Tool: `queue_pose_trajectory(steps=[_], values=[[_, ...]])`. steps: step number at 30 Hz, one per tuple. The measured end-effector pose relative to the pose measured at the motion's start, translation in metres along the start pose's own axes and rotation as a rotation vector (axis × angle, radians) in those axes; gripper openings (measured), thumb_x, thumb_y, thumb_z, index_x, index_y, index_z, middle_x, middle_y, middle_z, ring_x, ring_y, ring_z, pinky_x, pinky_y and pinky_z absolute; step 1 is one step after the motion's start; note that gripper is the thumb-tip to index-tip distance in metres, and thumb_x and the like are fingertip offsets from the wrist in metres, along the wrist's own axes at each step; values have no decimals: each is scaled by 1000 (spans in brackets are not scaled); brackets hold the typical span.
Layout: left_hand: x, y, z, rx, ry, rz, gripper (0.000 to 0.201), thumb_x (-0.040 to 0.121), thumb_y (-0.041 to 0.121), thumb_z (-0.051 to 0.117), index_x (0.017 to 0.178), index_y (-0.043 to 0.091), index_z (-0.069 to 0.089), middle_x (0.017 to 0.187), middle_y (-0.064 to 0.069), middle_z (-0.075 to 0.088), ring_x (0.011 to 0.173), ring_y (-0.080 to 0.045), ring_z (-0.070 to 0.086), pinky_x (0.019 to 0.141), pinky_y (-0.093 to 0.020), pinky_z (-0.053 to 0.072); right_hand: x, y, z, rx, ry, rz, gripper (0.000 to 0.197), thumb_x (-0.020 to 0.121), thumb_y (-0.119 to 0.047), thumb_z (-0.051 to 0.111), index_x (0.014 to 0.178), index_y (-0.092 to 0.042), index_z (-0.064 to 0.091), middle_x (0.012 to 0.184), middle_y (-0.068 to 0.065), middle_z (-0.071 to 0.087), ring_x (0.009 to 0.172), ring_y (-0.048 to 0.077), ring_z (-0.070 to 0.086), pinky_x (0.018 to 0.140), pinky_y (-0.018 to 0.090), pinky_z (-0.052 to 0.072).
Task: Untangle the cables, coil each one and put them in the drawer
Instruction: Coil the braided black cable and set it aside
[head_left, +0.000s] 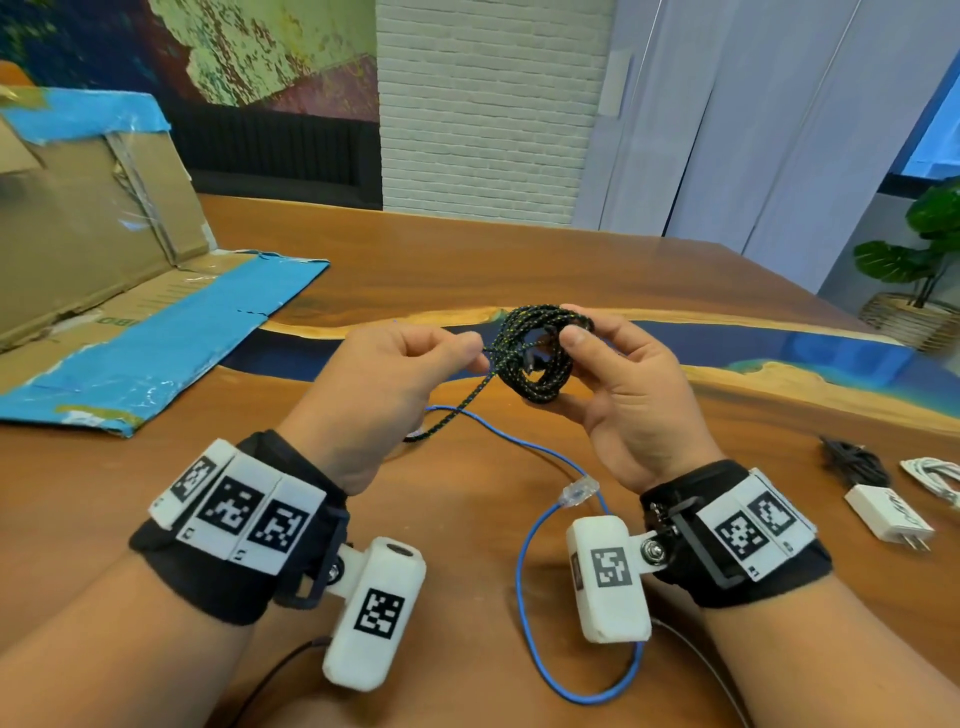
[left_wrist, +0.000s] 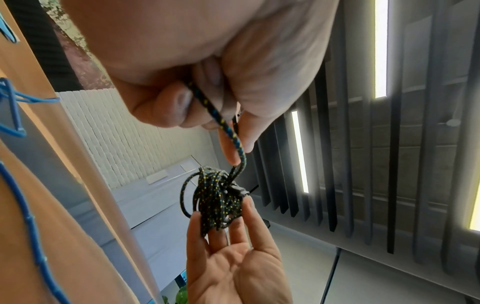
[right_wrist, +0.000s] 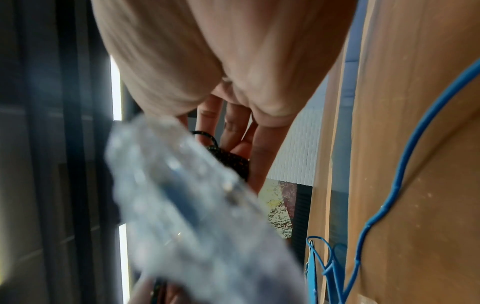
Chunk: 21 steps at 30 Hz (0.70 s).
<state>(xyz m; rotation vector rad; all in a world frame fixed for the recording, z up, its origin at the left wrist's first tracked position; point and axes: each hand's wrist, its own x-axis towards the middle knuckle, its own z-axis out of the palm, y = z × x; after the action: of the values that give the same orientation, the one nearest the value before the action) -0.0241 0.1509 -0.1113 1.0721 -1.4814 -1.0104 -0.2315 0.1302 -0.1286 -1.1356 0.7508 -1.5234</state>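
A black braided cable (head_left: 535, 353) with yellow and blue flecks is wound into a small coil, held above the table. My right hand (head_left: 613, 379) holds that coil (left_wrist: 215, 203) between thumb and fingers. My left hand (head_left: 410, 364) pinches the cable's loose tail (left_wrist: 226, 125) just left of the coil; the tail hangs down toward the table. A thin blue network cable (head_left: 524, 561) lies in loose loops on the wood below my hands, its clear plug (head_left: 577, 491) close to my right wrist and blurred large in the right wrist view (right_wrist: 187, 205). No drawer is in view.
A flattened cardboard box (head_left: 104, 270) with blue tape lies at the left of the wooden table (head_left: 467, 260). At the right edge lie a black cable bundle (head_left: 852, 462), a white charger plug (head_left: 888, 519) and a white cable (head_left: 935, 473). A potted plant (head_left: 924, 260) stands beyond the table.
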Motion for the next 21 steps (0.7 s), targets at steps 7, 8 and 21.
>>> queue_pose_trajectory(steps=[7, 8, 21], values=[[-3, 0, 6, -8, -72, -25, 28, 107, 20, 46, 81, 16, 54, 78, 5, 70, 69, -12, 62, 66, -30, 41, 1, 0, -1, -2, 26, 27, 23, 82, -9, 71, 105, -10, 70, 105, 18, 73, 91, 28, 72, 66, 48, 62], [-5, 1, 8, -59, -103, -29, 27, 107, 20, 46, 82, 17, 52, 93, 3, 76, 80, -17, 69, 69, -30, 43, 1, 0, -1, -2, 40, 27, 20, 86, -7, 69, 105, -10, 69, 105, 18, 73, 90, 28, 72, 64, 47, 61], [-7, 6, 8, -229, -160, -61, 30, 104, 12, 48, 75, 12, 57, 96, -10, 75, 81, -21, 68, 72, -32, 51, 5, -9, -12, 104, 12, 23, 22, 96, 1, 56, 106, -18, 60, 94, 9, 75, 84, 22, 73, 68, 50, 63]])
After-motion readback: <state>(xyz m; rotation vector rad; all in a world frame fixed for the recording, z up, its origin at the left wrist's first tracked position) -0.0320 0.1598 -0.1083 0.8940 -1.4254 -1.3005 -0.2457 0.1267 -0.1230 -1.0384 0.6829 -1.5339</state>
